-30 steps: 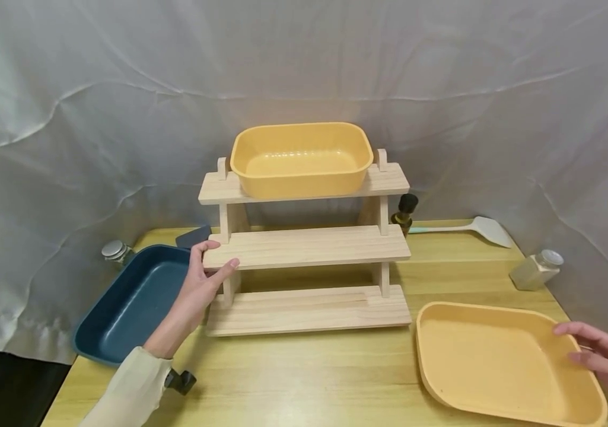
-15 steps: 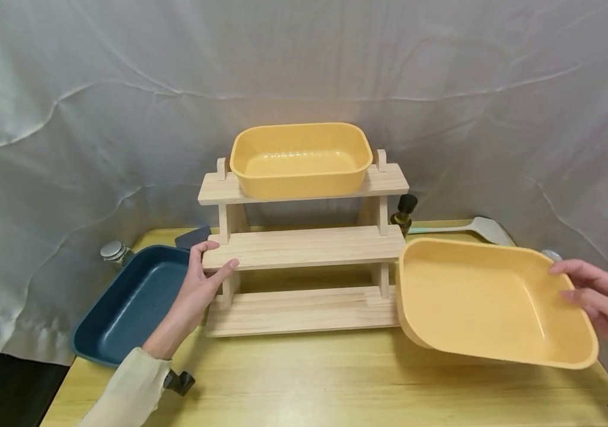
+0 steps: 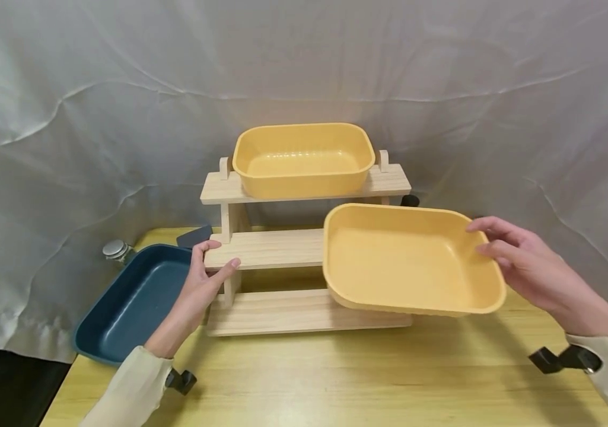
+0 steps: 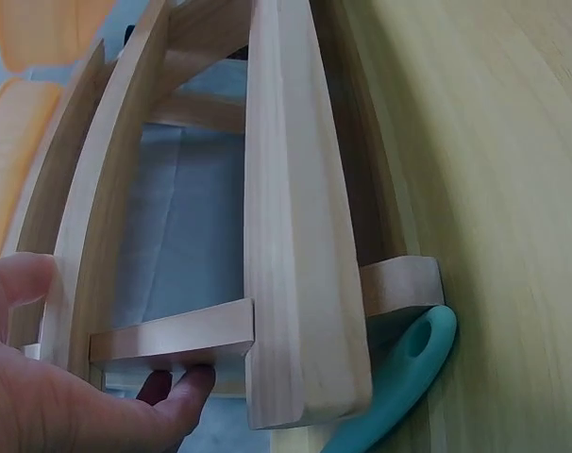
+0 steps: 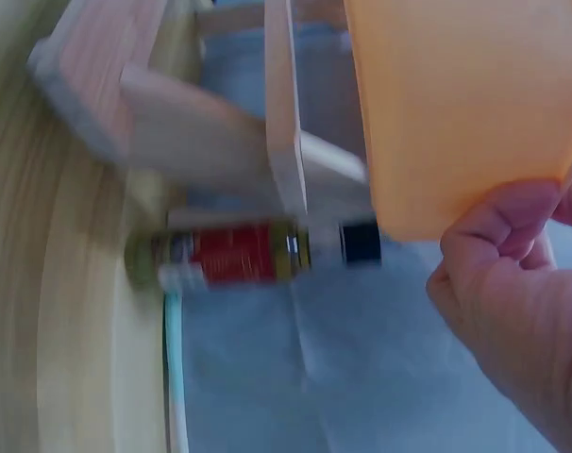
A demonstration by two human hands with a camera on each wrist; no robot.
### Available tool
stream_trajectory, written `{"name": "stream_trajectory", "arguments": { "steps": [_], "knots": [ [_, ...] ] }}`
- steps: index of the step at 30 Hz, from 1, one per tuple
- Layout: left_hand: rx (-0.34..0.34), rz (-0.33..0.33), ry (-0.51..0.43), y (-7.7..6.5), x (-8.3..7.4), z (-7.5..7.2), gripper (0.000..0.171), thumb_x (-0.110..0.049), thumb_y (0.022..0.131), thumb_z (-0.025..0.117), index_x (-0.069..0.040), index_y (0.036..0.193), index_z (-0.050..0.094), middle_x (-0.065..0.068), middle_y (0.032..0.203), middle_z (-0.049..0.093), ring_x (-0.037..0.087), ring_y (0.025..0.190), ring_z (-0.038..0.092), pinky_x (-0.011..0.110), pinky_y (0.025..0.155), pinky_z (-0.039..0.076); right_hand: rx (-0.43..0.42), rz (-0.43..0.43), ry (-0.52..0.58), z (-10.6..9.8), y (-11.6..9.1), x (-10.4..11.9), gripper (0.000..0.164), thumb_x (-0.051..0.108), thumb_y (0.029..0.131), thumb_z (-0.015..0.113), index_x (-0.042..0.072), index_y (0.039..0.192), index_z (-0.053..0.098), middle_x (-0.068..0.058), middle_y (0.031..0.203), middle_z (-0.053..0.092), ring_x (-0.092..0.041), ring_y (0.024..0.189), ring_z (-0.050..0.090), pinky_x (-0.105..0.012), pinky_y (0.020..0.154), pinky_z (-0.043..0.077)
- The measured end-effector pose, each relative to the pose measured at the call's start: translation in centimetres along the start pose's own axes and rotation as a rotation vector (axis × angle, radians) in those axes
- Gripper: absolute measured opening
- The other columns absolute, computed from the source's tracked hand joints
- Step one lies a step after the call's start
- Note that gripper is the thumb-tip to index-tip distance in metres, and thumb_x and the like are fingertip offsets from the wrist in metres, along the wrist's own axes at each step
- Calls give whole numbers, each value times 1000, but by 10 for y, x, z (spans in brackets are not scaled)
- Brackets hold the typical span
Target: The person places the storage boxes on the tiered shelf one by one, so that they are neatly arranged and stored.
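Behind everything, from nine through twelve to three o'clock: one grey cloth (image 3: 474,71), hung as a backdrop, presumably to screen the space. Beneath: one wooden table (image 3: 304,379), bearing the set. Centre: one three-tier wooden stand (image 3: 271,311), stepped, likely so that every level could be reached from the front. Four o'clock: one yellow tray (image 3: 405,261), hollow face visible, held off the table before the right part of the two lower boards; contact with them could not be told. Eight o'clock: one blue tray (image 3: 138,308), beside the stand. Twelve o'clock: one second yellow tray (image 3: 304,184), on the top board between two upright pegs (image 3: 224,168), which probably checked sideways slip.

Hands, two, well apart. Left hand (image 3: 204,287), eight o'clock: clamped on the left end of the middle board (image 3: 266,248), seemingly to steady the stand. Right hand (image 3: 530,270), between three and four: pinching the held tray's right rim, an end hold that probably kept the arm clear of the stand.

Small items: one red-labelled bottle (image 5: 234,255), three o'clock, mostly hidden from above; one metal-lidded jar (image 3: 117,250), nine o'clock.
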State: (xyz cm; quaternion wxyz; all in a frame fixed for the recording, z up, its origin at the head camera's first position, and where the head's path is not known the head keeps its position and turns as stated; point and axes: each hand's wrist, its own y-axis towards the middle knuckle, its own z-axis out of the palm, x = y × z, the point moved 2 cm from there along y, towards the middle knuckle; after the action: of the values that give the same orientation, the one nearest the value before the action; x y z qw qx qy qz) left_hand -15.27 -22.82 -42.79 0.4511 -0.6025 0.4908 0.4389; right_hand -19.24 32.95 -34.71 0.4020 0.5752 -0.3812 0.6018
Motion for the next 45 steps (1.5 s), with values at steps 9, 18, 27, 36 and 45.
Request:
{"name": "stream_trajectory", "arguments": {
  "steps": [9, 18, 27, 36, 45],
  "knots": [
    [20, -21, -32, 2, -1, -2, 68, -33, 109, 72, -18, 154, 23, 13, 169, 13, 35, 122, 46, 50, 101, 37, -5, 72, -69, 63, 43, 4, 25, -3, 108, 60, 12, 127, 66, -12, 117, 56, -19, 96, 70, -30, 78, 61],
    [33, -25, -39, 4, -1, -2, 61, -30, 113, 65, -16, 154, 22, 10, 170, 12, 31, 116, 42, 50, 103, 36, -5, 108, -146, 107, 75, 8, 26, 2, 107, 59, 5, 134, 56, -13, 125, 52, -19, 103, 66, -30, 84, 59],
    [29, -18, -47, 2, -2, -4, 62, -30, 113, 65, -15, 154, 22, 9, 171, 7, 34, 130, 36, 54, 108, 33, -22, 133, -111, 121, 108, -4, 33, 0, 106, 57, -4, 138, 52, -17, 123, 46, -24, 108, 59, -28, 86, 56],
    [36, -19, -51, 6, -2, -1, 62, -31, 113, 65, -16, 156, 23, 10, 170, 9, 34, 126, 39, 53, 107, 36, -35, 122, -92, 120, 120, -4, 29, -1, 107, 58, -4, 136, 53, -12, 116, 50, -20, 102, 57, -25, 82, 54],
    [34, -11, -51, 8, -2, -2, 62, -31, 113, 64, -15, 156, 23, 9, 172, 7, 34, 128, 38, 56, 110, 35, -20, 119, -128, 118, 127, -5, 31, 4, 109, 61, -5, 138, 51, -10, 117, 51, -20, 104, 55, -24, 83, 53]
  ]
}}
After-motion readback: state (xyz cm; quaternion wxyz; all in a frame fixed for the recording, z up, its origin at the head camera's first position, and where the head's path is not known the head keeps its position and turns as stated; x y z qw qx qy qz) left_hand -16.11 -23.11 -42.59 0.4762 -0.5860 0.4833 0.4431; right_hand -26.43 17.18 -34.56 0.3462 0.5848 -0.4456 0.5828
